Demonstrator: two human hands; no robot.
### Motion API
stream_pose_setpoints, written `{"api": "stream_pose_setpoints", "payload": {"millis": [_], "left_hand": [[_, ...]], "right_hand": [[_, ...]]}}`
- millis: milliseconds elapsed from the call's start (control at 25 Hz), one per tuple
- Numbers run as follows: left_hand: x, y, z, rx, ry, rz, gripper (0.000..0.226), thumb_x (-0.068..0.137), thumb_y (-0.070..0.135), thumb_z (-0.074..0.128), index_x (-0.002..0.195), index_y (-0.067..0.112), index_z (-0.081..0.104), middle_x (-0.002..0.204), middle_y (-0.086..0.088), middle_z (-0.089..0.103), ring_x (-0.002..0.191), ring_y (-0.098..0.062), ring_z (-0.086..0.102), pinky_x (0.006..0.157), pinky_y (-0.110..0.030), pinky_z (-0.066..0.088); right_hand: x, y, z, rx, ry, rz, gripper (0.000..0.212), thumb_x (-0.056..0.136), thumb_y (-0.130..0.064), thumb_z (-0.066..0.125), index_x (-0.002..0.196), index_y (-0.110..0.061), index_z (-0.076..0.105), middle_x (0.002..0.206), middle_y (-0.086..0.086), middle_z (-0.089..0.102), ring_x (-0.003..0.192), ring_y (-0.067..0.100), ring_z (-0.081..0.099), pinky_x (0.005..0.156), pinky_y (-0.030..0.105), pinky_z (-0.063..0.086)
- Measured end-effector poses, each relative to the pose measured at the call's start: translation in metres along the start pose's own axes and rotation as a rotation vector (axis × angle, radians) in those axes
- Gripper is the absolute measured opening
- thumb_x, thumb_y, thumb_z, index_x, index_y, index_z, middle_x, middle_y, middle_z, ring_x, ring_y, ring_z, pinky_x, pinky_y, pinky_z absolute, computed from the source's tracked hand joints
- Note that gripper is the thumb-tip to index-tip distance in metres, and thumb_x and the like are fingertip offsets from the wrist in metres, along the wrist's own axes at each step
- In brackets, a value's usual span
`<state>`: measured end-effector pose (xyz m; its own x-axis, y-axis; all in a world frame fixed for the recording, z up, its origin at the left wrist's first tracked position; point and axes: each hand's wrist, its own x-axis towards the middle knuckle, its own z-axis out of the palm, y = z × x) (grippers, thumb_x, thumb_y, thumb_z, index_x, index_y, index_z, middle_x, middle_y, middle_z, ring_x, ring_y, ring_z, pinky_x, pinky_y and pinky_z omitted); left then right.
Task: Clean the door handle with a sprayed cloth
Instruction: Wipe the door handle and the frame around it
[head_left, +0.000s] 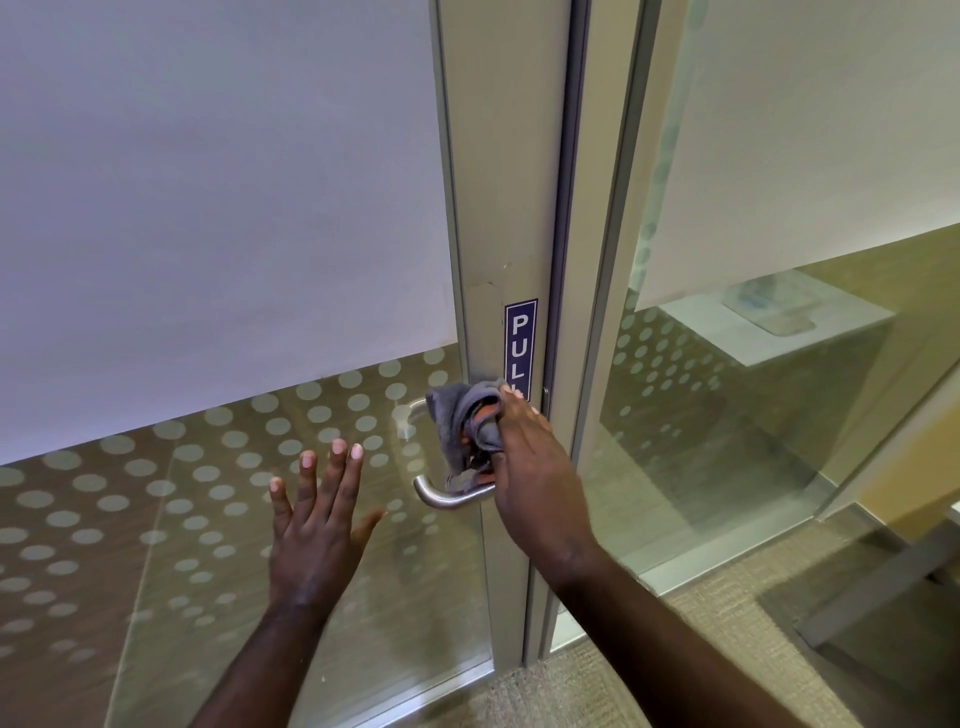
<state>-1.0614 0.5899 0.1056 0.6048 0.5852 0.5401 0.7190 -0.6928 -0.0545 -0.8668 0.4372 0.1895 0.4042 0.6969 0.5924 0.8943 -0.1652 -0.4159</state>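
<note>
A brushed-metal lever door handle (441, 496) sticks out from the metal door frame (498, 208), its curved free end pointing left. My right hand (524, 467) holds a crumpled grey cloth (467, 426) against the handle's base and the frame just above it, covering the inner part of the lever. A blue PULL sticker (521, 338) sits directly above the cloth. My left hand (317, 514) is flat with fingers spread, held at the glass door panel (208, 519) left of the handle; whether it touches the glass is unclear.
The door's glass has a frosted upper section and a dotted pattern lower down. A fixed glass partition (779, 415) stands to the right, with a white-topped counter (769, 332) behind it. Carpet floor (597, 686) lies below.
</note>
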Motion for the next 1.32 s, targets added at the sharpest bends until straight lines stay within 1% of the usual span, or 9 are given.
{"api": "stream_pose_setpoints", "payload": {"millis": [120,360,600,760,960,1080,1160,1240,1320], "left_hand": [[-0.001,0.0,0.001,0.001,0.021,0.007,0.075,0.093,0.065,0.01,0.156,0.024,0.001,0.164,0.006,-0.009,0.15,-0.022,-0.008,0.119,-0.047,-0.011],[0.0,-0.001,0.003,-0.001,0.059,0.026,0.074,0.094,0.065,0.01,0.156,0.025,0.0,0.164,0.007,-0.009,0.15,-0.021,-0.009,0.119,-0.047,-0.011],[-0.001,-0.001,0.002,-0.002,0.084,0.041,0.074,0.094,0.065,0.007,0.155,0.025,-0.004,0.163,0.007,-0.013,0.15,-0.021,-0.011,0.118,-0.047,-0.01],[-0.002,-0.002,0.004,0.003,0.086,0.054,0.074,0.094,0.063,0.002,0.156,0.022,-0.002,0.164,0.004,-0.011,0.15,-0.023,-0.011,0.118,-0.047,-0.009],[-0.003,0.002,0.007,0.019,0.061,0.013,0.075,0.094,0.063,0.009,0.156,0.023,0.0,0.164,0.004,-0.008,0.15,-0.024,-0.008,0.118,-0.048,-0.011],[-0.004,0.003,0.009,0.032,0.074,0.006,0.081,0.093,0.06,0.037,0.156,0.022,0.003,0.164,0.002,-0.005,0.15,-0.024,-0.005,0.118,-0.049,-0.011],[-0.004,0.006,0.004,0.039,0.051,-0.009,0.105,0.078,0.048,0.069,0.156,0.021,0.005,0.165,0.002,-0.004,0.15,-0.024,-0.005,0.119,-0.049,-0.01],[-0.005,0.01,-0.006,0.04,0.021,-0.022,0.113,0.072,0.043,0.076,0.156,0.019,0.004,0.165,0.001,-0.005,0.15,-0.024,-0.005,0.119,-0.048,-0.009],[-0.01,0.016,-0.016,0.034,-0.012,-0.045,0.112,0.074,0.043,0.075,0.156,0.018,0.002,0.165,0.0,-0.005,0.15,-0.024,-0.005,0.119,-0.049,-0.007]], "right_hand": [[-0.001,-0.006,0.014,0.004,-0.055,0.063,0.06,0.081,0.001,0.067,0.138,0.001,0.047,0.14,0.018,0.052,0.129,0.03,0.05,0.112,0.041,0.03],[-0.003,-0.006,0.019,0.056,-0.172,-0.075,0.047,0.085,-0.006,0.06,0.132,-0.006,0.051,0.128,0.01,0.061,0.118,0.025,0.054,0.104,0.035,0.039],[-0.018,-0.002,0.008,0.224,-0.055,-0.192,0.042,0.091,-0.011,0.046,0.133,-0.001,0.051,0.132,0.014,0.058,0.127,0.02,0.047,0.111,0.031,0.034],[-0.057,0.006,0.014,0.361,-0.078,-0.249,0.038,0.1,-0.019,0.046,0.135,-0.004,0.048,0.137,0.015,0.055,0.131,0.021,0.048,0.107,0.039,0.042],[-0.138,0.021,0.024,0.349,-0.128,-0.262,0.057,0.096,-0.018,0.055,0.148,-0.023,0.034,0.154,-0.008,0.036,0.137,0.012,0.04,0.113,0.029,0.032],[-0.156,0.038,0.013,0.341,-0.165,-0.172,0.06,0.094,-0.014,0.054,0.147,-0.031,0.033,0.151,-0.018,0.034,0.135,0.008,0.042,0.11,0.028,0.036],[-0.147,0.04,-0.002,0.343,-0.231,-0.082,0.041,0.099,-0.022,0.049,0.137,-0.038,0.044,0.14,-0.027,0.042,0.124,-0.001,0.048,0.099,0.021,0.044],[-0.137,0.037,-0.017,0.294,-0.231,-0.093,0.022,0.104,-0.035,0.04,0.118,-0.045,0.053,0.118,-0.037,0.052,0.102,-0.017,0.052,0.081,0.002,0.041],[-0.135,0.041,-0.027,0.281,-0.213,-0.11,0.024,0.104,-0.035,0.038,0.108,-0.048,0.057,0.106,-0.035,0.059,0.09,-0.019,0.055,0.07,-0.001,0.042]]}}
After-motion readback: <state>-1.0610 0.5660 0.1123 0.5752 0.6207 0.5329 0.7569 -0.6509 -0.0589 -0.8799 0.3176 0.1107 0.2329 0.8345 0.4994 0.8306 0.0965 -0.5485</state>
